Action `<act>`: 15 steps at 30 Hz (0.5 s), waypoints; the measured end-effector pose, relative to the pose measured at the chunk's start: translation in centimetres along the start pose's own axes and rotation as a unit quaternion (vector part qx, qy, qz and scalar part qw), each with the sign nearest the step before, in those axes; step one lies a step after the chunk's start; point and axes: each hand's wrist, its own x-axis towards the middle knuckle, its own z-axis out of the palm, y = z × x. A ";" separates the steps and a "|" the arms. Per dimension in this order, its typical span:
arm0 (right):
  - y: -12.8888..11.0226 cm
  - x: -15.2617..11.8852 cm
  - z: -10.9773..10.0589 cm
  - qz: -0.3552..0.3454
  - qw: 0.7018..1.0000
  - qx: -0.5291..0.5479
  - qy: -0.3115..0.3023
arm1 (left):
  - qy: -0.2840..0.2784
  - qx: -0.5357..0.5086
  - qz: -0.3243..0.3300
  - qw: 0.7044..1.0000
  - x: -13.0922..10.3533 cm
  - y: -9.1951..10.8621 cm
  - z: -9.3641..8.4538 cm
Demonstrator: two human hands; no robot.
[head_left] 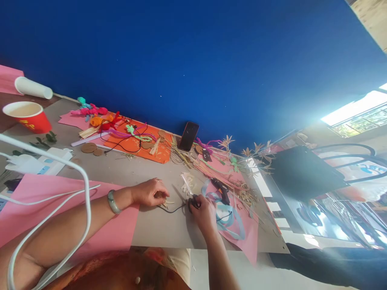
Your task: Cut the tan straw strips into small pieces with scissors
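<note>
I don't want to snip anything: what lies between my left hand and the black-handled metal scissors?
The head view shows a thin dark cord on the grey tabletop and, at your left hand, slender pale strips.

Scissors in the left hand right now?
No, the right hand holds the black-handled scissors, and the left hand, with a bangle on its wrist, is apart from them.

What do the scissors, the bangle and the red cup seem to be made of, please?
Scissors: probably steel blades, one catching the light brightly; the handles look like black plastic.
Bangle: perhaps jade, other stone or glass, being grey-green with a glossy sheen.
Red cup: likely paper, with a smooth outside, yellow lettering and a pale inside.
</note>
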 end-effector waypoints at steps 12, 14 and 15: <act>-0.1 0.5 -0.2 0.047 0.989 0.137 -0.035 | 0.015 -0.013 0.002 1.000 -0.1 -0.1 0.0; -0.7 0.4 -0.6 0.049 0.973 0.220 -0.042 | 0.019 -0.014 -0.001 1.000 0.0 -0.2 0.1; -1.1 0.3 -0.8 0.051 0.959 0.274 -0.052 | 0.021 -0.015 -0.003 1.000 0.1 -0.2 0.1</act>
